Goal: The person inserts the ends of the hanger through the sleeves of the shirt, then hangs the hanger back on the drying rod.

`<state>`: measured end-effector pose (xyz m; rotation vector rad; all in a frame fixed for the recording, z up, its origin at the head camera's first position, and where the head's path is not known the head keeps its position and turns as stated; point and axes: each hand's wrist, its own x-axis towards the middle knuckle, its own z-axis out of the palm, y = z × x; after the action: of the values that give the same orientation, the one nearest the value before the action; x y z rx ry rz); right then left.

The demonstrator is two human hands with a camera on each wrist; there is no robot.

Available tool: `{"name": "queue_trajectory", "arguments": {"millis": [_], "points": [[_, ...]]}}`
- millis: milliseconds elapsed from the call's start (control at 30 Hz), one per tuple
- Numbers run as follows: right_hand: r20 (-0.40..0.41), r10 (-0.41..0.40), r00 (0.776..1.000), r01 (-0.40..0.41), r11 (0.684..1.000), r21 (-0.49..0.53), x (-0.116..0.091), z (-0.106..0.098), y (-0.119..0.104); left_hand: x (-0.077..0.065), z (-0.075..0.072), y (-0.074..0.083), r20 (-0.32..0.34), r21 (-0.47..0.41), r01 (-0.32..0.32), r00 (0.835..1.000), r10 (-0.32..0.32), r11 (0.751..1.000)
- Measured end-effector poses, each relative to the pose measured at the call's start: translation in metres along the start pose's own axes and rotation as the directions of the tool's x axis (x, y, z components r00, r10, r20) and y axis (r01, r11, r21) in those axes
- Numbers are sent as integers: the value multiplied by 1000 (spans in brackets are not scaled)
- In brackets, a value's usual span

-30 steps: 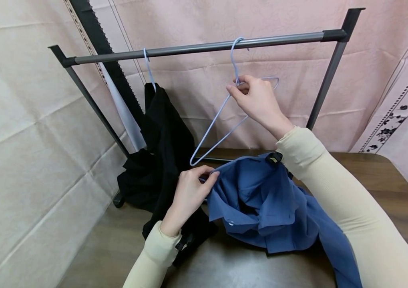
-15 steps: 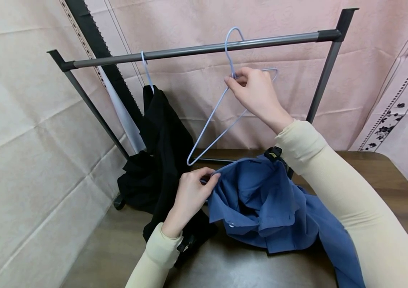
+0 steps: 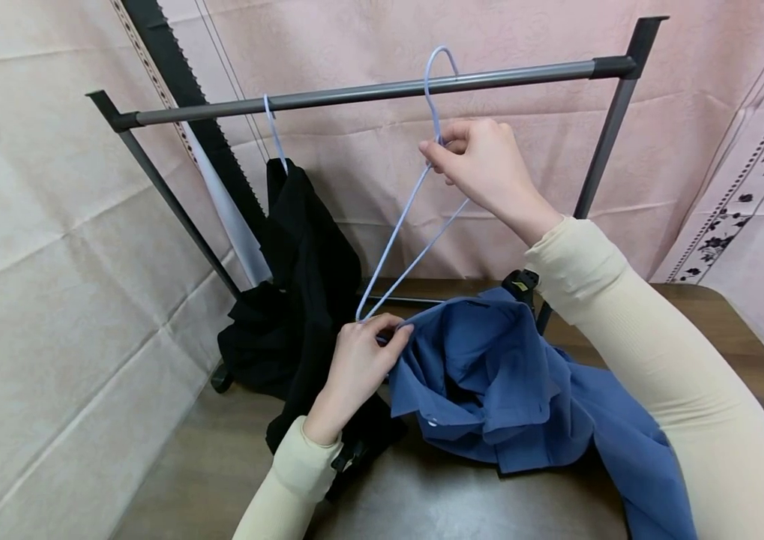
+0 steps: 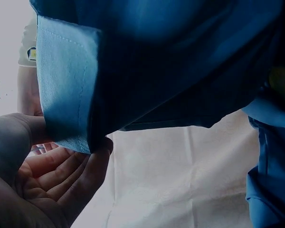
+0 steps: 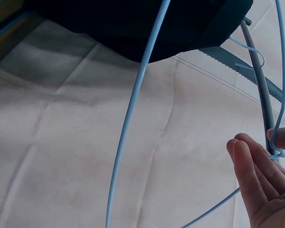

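My left hand [image 3: 358,360] pinches the collar edge of a blue button shirt [image 3: 510,420], which hangs bunched low in front of me. In the left wrist view, thumb and fingers hold a stitched collar flap [image 4: 69,80]. My right hand [image 3: 489,165] pinches a light-blue wire hanger [image 3: 395,233] at the neck below its hook. The hook arches above the rail [image 3: 355,93], its tip close to the rail's top. The hanger's lower left corner comes down right by my left fingers and the collar; whether they touch I cannot tell. My right hand hides part of the hanger.
A black garment [image 3: 310,262] hangs on another light-blue hanger [image 3: 276,135] at the rail's left. Dark posts [image 3: 607,142] support the rail at both ends. Beneath is a brown wooden table [image 3: 712,322]; pinkish cloth [image 3: 557,150] covers the background.
My right hand has lifted the hanger, its hook rising above the rail. Its lower corner has since come down toward the collar. My left hand keeps its hold on the shirt.
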<state>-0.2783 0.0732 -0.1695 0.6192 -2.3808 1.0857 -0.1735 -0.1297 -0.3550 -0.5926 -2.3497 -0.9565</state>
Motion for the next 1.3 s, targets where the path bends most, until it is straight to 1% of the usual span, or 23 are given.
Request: {"name": "queue_trajectory", "arguments": {"millis": [67,233,400,567,733,967,1167,1300], "points": [[5,1,1000,-1,1000,6,-1,-1,0,0,0,0,-1,6,-6,1000,6,1000],[24,1,1000,-2,1000,13,-4,-6,1,1,1,1,20,-15,36,999,-35,999],[54,7,999,-7,1000,12,-7,-13,2,0,1,2,33,-12,43,999,-43,999],[75,-7,997,8,1000,-15,-12,-21,6,0,2,1,36,-7,47,998,-47,999],[113,-36,993,38,999,-14,-16,-28,12,1,3,1,31,-10,42,999,-41,999],[155,-67,986,77,995,-59,-25,-38,21,1,3,1,32,-12,40,999,-40,999],[195,-79,978,91,994,-54,-35,-49,27,1,3,1,36,-10,46,998,-46,999],[204,-95,974,105,994,-39,-44,-56,34,1,2,1,42,-11,60,997,-60,998]]}}
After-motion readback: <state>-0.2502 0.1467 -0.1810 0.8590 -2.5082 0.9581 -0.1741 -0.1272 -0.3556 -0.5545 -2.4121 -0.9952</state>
